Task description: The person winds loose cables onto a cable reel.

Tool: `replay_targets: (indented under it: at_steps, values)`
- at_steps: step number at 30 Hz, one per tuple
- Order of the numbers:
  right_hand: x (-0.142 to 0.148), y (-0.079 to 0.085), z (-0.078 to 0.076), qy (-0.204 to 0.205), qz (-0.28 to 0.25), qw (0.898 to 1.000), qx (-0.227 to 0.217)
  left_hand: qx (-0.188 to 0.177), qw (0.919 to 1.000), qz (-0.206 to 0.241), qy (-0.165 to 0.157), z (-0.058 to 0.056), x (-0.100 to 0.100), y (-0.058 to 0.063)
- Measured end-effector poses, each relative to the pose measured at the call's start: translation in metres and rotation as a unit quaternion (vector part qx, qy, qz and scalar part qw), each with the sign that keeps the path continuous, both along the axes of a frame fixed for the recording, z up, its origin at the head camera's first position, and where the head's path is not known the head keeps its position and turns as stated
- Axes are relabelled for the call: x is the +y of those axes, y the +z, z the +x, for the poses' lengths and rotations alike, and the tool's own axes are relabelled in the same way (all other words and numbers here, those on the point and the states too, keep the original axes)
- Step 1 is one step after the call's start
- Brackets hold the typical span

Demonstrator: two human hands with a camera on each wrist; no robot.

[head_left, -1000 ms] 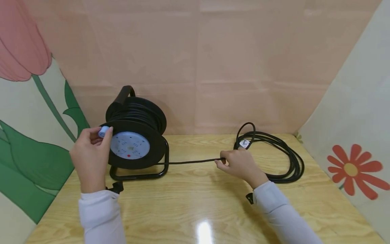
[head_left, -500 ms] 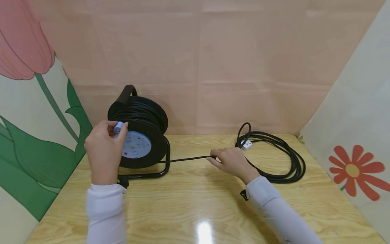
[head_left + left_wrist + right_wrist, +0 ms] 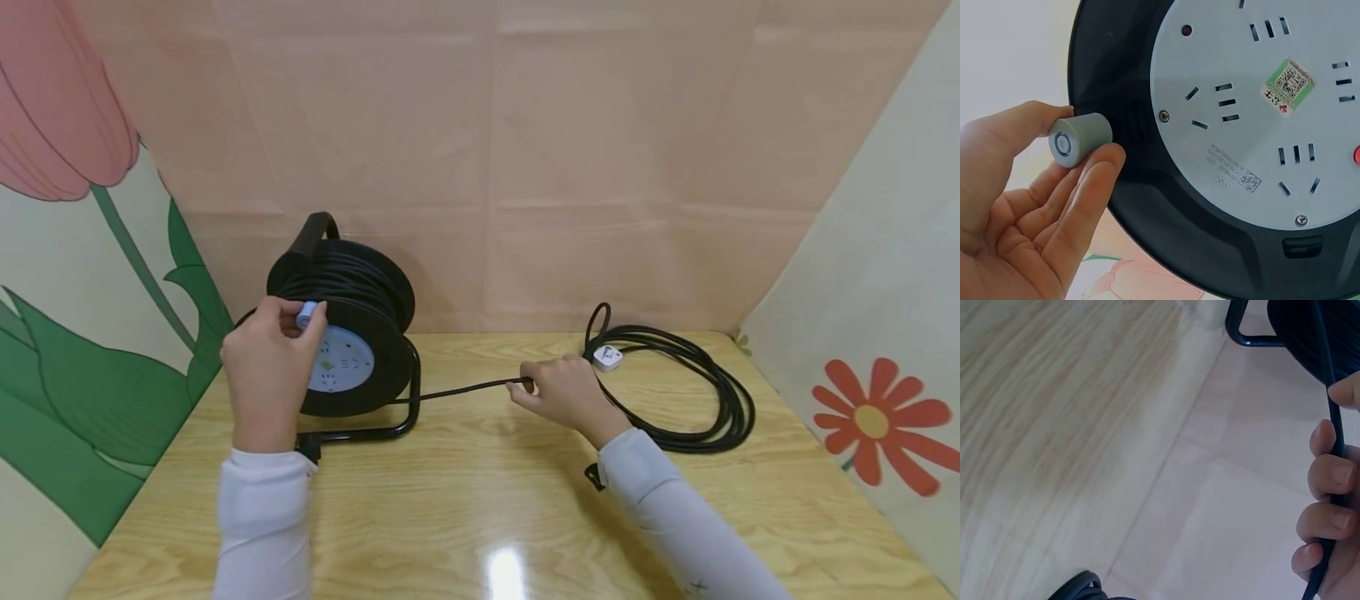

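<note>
A black cable reel (image 3: 390,350) stands on its tube frame at the left of the table, cable wound round its drum. My left hand (image 3: 270,367) pinches the small grey-blue crank knob (image 3: 1088,137) at the rim of the reel's disc, between thumb and fingers. The pale socket plate (image 3: 1210,169) faces me beside that hand. My right hand (image 3: 566,396) grips the black cable (image 3: 465,390) that runs from the bottom of the reel. In the right wrist view its fingers (image 3: 1332,475) curl round this cable.
Loops of loose black cable (image 3: 731,408) lie at the back right of the table, with a white plug (image 3: 607,358) beside them. A pink-beige sheet (image 3: 570,167) hangs behind. Flower-painted panels (image 3: 892,333) stand at both sides.
My left hand has carried the knob to the right along the rim, and the socket plate has turned with it. My right hand has moved slightly left with the cable.
</note>
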State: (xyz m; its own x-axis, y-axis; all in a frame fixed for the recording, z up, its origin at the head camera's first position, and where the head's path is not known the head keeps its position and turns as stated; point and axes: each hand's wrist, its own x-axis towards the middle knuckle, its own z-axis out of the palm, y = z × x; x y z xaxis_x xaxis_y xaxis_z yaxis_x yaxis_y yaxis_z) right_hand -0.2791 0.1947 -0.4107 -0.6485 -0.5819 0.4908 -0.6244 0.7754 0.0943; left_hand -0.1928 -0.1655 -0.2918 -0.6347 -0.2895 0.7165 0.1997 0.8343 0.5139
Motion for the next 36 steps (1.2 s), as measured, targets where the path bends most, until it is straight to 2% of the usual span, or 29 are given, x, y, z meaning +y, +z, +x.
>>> replay_targets:
  at_steps: [4,15,25,30,36]
  values:
    - [-0.005,0.002,-0.003,0.000,-0.007,1.000,-0.002,-0.005,0.9999,0.000,-0.011,-0.003,0.002,0.000]
    - [-0.020,-0.006,-0.009,0.005,0.012,1.000,-0.008,-0.017,0.9990,0.002,-0.042,-0.006,0.010,-0.004]
    - [-0.047,-0.004,-0.007,0.040,0.015,0.999,0.002,-0.001,0.9959,-0.026,-0.086,-0.010,0.026,-0.011]
    - [-0.055,-0.006,-0.005,0.039,0.027,0.999,-0.023,0.006,0.9952,-0.040,-0.090,-0.010,0.029,-0.016]
    - [-0.060,-0.006,-0.004,0.047,0.015,0.998,-0.037,-0.002,0.9950,-0.024,-0.097,-0.011,0.033,-0.020]
